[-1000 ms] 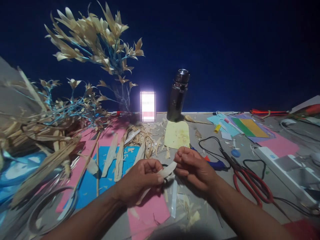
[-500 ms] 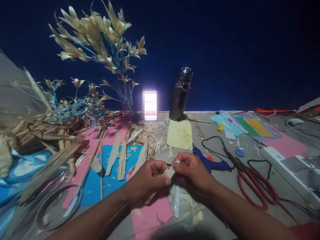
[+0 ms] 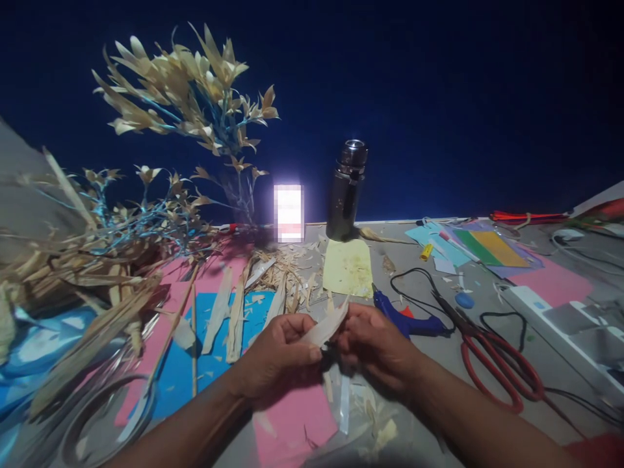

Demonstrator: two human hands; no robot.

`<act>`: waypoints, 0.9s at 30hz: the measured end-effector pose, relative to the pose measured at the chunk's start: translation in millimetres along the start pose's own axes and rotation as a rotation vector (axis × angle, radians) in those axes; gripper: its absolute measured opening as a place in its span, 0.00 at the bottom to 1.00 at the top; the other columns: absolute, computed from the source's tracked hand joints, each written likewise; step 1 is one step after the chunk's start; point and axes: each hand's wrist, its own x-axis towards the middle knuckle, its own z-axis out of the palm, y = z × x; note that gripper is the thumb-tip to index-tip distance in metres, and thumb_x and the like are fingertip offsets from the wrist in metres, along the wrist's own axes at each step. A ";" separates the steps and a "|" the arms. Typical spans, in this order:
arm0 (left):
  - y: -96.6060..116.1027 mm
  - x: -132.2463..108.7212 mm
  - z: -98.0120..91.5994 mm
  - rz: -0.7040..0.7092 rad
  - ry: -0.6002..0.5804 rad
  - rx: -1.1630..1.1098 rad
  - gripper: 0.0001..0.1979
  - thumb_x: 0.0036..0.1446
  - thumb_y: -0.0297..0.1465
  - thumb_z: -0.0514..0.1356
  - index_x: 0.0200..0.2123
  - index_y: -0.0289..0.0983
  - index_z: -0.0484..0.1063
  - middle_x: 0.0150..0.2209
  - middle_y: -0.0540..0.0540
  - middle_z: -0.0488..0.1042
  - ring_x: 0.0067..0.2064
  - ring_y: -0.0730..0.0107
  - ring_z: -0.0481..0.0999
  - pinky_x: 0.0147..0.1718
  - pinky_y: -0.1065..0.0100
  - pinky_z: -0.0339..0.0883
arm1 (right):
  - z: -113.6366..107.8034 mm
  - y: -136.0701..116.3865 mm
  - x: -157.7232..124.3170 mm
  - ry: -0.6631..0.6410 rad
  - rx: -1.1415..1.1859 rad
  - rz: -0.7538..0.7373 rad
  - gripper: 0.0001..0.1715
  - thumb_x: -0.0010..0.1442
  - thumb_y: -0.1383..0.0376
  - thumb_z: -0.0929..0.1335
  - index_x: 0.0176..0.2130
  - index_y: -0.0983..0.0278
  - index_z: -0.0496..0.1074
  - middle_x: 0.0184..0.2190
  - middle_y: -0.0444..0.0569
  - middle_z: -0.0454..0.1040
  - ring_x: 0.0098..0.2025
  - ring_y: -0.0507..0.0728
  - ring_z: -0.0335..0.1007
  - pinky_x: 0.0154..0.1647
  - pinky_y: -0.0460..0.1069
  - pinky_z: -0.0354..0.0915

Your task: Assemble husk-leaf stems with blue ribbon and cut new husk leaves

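Observation:
A pale, pointed strip of dried husk (image 3: 327,328) is pinched between the thumb and fingers of my left hand (image 3: 283,354), its tip up and to the right. Close beside the tip, my right hand (image 3: 373,338) has its fingers curled in; whether they grip the strip's far side is hidden. Below the hands lies a pink sheet (image 3: 295,422) with scraps on it. A blue glue gun (image 3: 409,318) rests just right of my right hand. Farther right are large red-handled scissors (image 3: 502,364).
Husk strips (image 3: 236,325) lie on a blue sheet (image 3: 175,383) at left, near a tape roll (image 3: 73,422). Behind stand a branch arrangement with husk leaves (image 3: 214,84), a glowing pixelated rectangle (image 3: 288,211) and a dark flask (image 3: 345,195). A yellow sheet (image 3: 347,266) lies before the flask.
Both hands were pinching the husk strip together. Now it shows longer and opened out in my left hand, and my right thumb has come off its front. The view has tilted slightly up.

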 end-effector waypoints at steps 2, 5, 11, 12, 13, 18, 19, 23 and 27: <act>-3.6 1.6 0.4 -0.017 0.016 0.007 0.17 0.39 0.30 0.78 0.26 0.33 0.73 0.24 0.48 0.75 0.25 0.73 0.72 0.27 0.69 0.65 | 1.9 6.2 -1.0 0.006 -0.028 0.033 0.24 0.48 0.55 0.82 0.34 0.68 0.76 0.24 0.42 0.70 0.22 0.46 0.58 0.23 0.43 0.54; -8.9 2.2 1.1 -0.008 0.021 0.025 0.17 0.41 0.32 0.78 0.27 0.34 0.73 0.22 0.50 0.72 0.24 0.74 0.70 0.28 0.68 0.63 | 6.0 9.8 -1.9 0.030 -0.020 0.043 0.25 0.44 0.57 0.83 0.34 0.67 0.75 0.25 0.43 0.72 0.24 0.50 0.66 0.27 0.45 0.62; -13.4 2.1 7.1 0.041 0.015 -0.006 0.15 0.46 0.32 0.76 0.28 0.34 0.73 0.22 0.52 0.69 0.25 0.76 0.67 0.29 0.69 0.59 | 13.0 12.0 -2.1 0.153 -0.021 -0.039 0.22 0.41 0.64 0.84 0.31 0.66 0.74 0.26 0.43 0.74 0.28 0.52 0.69 0.30 0.46 0.65; -13.7 2.6 8.1 0.050 0.009 -0.017 0.15 0.46 0.32 0.76 0.27 0.34 0.73 0.21 0.53 0.68 0.25 0.77 0.65 0.29 0.69 0.59 | 13.5 13.0 -1.8 0.170 -0.032 -0.048 0.22 0.41 0.64 0.83 0.30 0.66 0.73 0.25 0.42 0.73 0.27 0.51 0.68 0.30 0.46 0.64; -13.8 3.0 8.8 0.060 0.004 -0.023 0.16 0.47 0.32 0.76 0.27 0.34 0.72 0.21 0.54 0.67 0.24 0.77 0.64 0.28 0.70 0.58 | 13.7 13.8 -1.5 0.177 -0.037 -0.048 0.21 0.41 0.64 0.83 0.30 0.66 0.73 0.25 0.42 0.73 0.27 0.51 0.68 0.30 0.45 0.64; -11.9 3.4 7.1 0.074 0.011 0.020 0.18 0.43 0.35 0.78 0.27 0.33 0.72 0.24 0.49 0.72 0.25 0.75 0.68 0.28 0.70 0.58 | 8.7 5.5 0.6 0.090 0.077 -0.039 0.22 0.41 0.65 0.83 0.28 0.66 0.70 0.21 0.38 0.68 0.20 0.46 0.58 0.22 0.42 0.55; -11.0 3.2 6.2 0.063 0.013 0.027 0.19 0.43 0.36 0.78 0.27 0.34 0.73 0.24 0.48 0.74 0.26 0.73 0.70 0.28 0.69 0.59 | 6.6 2.3 0.7 0.080 0.105 -0.052 0.22 0.42 0.65 0.83 0.27 0.65 0.69 0.20 0.37 0.67 0.19 0.45 0.56 0.21 0.42 0.53; -9.1 3.3 4.5 0.028 0.029 0.026 0.19 0.44 0.37 0.77 0.28 0.35 0.72 0.24 0.48 0.75 0.25 0.70 0.72 0.27 0.68 0.60 | 0.2 -1.3 0.1 0.068 0.046 -0.029 0.23 0.48 0.55 0.81 0.32 0.65 0.72 0.24 0.41 0.69 0.21 0.46 0.58 0.20 0.42 0.54; -13.0 3.6 6.5 0.035 0.019 0.040 0.17 0.45 0.36 0.77 0.27 0.34 0.73 0.24 0.47 0.75 0.26 0.71 0.71 0.27 0.69 0.59 | 2.0 8.1 -0.2 0.056 -0.059 0.008 0.25 0.45 0.56 0.82 0.33 0.66 0.72 0.20 0.39 0.68 0.18 0.45 0.56 0.18 0.42 0.51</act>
